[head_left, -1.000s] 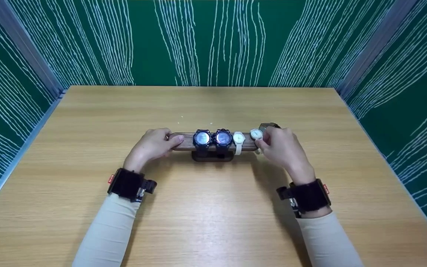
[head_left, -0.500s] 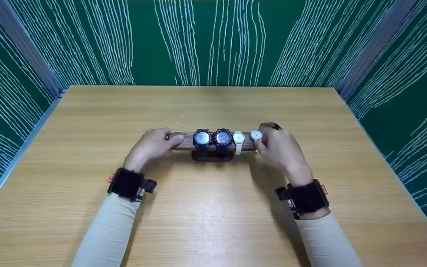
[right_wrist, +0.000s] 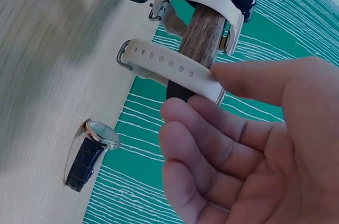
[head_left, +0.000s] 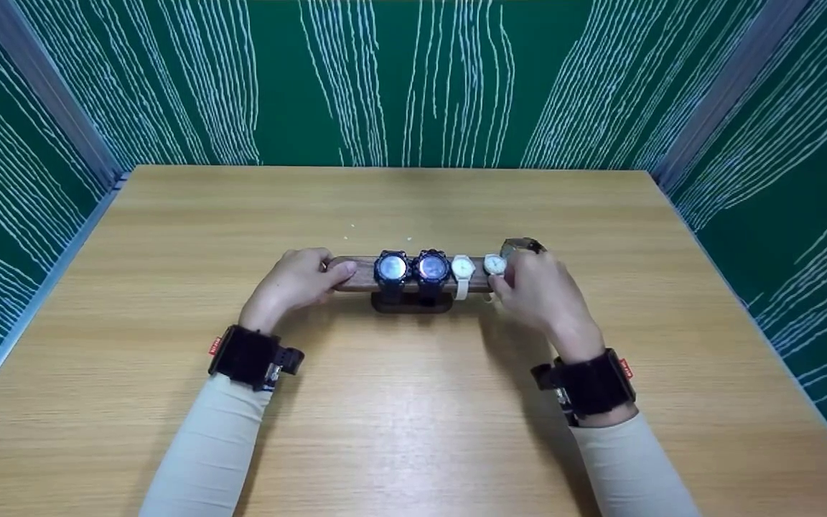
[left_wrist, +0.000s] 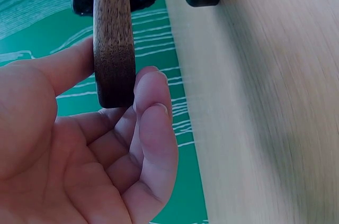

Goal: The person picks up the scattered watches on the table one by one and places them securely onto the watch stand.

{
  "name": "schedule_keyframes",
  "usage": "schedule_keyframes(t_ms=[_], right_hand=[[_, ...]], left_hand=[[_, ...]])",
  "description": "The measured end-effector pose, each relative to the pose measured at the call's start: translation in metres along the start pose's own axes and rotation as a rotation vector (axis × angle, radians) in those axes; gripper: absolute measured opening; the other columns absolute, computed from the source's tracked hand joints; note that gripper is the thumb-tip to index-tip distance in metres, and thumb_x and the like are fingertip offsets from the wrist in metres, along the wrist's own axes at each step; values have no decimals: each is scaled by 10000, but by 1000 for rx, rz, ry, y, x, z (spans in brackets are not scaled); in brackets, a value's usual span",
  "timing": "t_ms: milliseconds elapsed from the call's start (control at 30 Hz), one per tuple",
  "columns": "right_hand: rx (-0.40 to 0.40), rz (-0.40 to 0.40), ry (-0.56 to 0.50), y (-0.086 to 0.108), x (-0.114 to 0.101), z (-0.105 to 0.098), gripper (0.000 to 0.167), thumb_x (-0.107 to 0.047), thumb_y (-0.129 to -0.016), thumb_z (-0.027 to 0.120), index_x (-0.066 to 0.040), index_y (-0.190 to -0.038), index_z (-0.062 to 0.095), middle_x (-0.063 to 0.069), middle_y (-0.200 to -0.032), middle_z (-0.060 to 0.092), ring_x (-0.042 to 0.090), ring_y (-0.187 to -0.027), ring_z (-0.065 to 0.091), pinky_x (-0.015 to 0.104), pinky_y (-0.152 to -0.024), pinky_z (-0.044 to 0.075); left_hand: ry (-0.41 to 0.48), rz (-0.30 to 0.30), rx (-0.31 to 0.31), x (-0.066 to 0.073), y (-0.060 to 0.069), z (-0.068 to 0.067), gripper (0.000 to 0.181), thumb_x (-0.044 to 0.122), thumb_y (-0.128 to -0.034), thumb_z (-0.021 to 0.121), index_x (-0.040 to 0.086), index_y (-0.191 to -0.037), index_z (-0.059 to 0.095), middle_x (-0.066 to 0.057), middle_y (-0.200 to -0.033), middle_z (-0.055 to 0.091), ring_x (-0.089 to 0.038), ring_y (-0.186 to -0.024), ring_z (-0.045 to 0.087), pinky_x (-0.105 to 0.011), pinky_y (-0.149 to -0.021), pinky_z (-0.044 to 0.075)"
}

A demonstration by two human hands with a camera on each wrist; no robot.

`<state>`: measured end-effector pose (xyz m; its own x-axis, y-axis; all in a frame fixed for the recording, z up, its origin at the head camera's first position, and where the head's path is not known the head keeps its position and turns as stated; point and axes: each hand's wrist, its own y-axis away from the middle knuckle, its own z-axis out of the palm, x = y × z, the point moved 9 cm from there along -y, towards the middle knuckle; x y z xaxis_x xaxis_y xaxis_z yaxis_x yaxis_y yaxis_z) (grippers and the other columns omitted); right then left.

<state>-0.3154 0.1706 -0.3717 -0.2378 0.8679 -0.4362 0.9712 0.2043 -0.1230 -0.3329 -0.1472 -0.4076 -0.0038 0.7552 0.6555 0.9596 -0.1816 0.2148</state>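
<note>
My left hand (head_left: 295,280) grips the left end of a wooden watch stand (head_left: 363,274), its thumb on the near face of the bar (left_wrist: 114,44) and fingers curled behind. At the bar's right end, my right hand (head_left: 546,291) pinches a white watch (head_left: 494,264) between thumb and fingers. Its buckled strap (right_wrist: 169,65) loops round the bar in the right wrist view. Left of it on the same bar sit another white watch (head_left: 463,268) and two bulky black watches, one beside the other (head_left: 433,266) (head_left: 393,266).
A watch with a dark strap and gold-coloured case (right_wrist: 85,155) lies on the wooden table (head_left: 399,402) just beyond my right hand. Tiny white specks dot the table behind the stand. Green panels with white lines (head_left: 413,86) border the table at the back and sides.
My right hand has shifted slightly left, sliding the outer white watch a little further along the bar. The left hand and the stand have stayed put.
</note>
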Motion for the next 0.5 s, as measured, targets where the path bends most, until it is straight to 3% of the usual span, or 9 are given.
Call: schedule_keyframes(t_ms=[200, 500], right_hand=[[1, -26, 34, 0, -2, 1, 256, -174, -1004, 659, -84, -789, 555, 55, -701, 533, 215, -599, 512, 355, -562, 402], [-20, -19, 24, 0, -3, 4, 309, -179, -1008, 655, -85, -736, 544, 72, -741, 539, 204, -577, 512, 364, -562, 420]], left_hand=[[-7, 12, 13, 1, 0, -1, 431, 511, -1081, 575, 86, -1044, 636, -51, -751, 643, -195, -680, 570, -348, -676, 445], [-10, 10, 13, 1, 1, 0, 440, 526, -1077, 570, 93, -1056, 647, -108, -829, 691, -201, -699, 577, -354, -690, 456]])
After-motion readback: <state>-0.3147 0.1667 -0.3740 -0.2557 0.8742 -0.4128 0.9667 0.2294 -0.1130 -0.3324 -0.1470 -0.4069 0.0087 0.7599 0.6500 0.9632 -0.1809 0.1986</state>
